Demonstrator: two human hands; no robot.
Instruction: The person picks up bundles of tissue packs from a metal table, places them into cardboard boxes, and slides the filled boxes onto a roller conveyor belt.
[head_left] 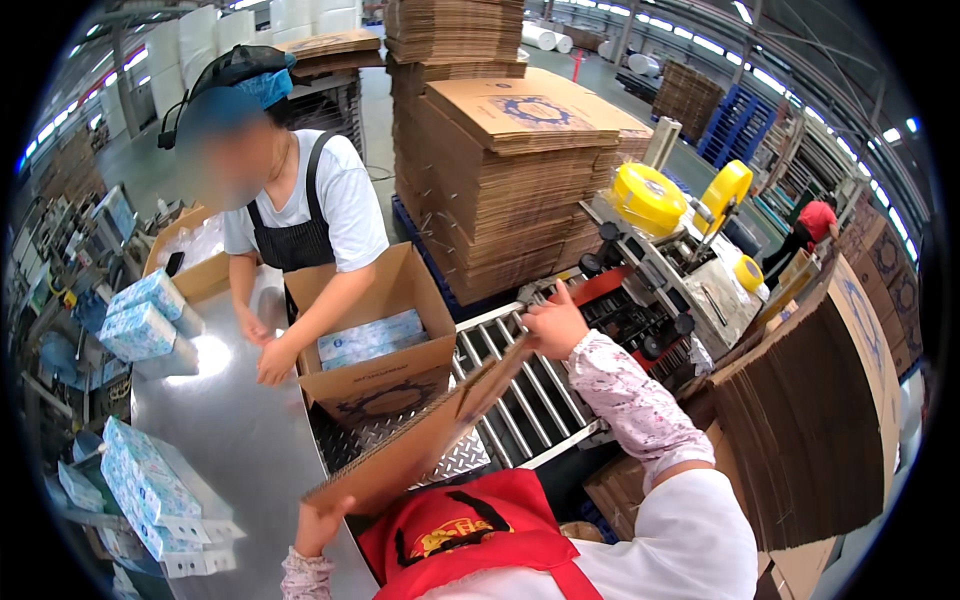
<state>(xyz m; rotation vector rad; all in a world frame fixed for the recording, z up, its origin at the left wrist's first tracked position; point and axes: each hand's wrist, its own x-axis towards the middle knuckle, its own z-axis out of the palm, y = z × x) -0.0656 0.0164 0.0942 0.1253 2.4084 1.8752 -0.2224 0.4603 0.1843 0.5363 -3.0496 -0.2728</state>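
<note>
Far L, blue-white wrapped packs (150, 490) sit on the steel table (240, 425). Your L hand (325, 523) is closed on the near end of a flattened carton (415, 440), slanting betw. you & the open box (400, 375); your R hand (556, 325), fingers curled, grips its far end nr the roller conveyor (545, 440).

Factory packing hall | roller conveyor (520, 400) | yellow tape rolls (645, 205) | stacked flat cartons (500, 195)

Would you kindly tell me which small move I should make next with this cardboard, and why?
Perhaps open out the flattened carton: your left hand and right hand hold its opposite ends, it looks mostly flat, and the neighbouring open carton already contains blue-and-white wrapped packs.
</note>
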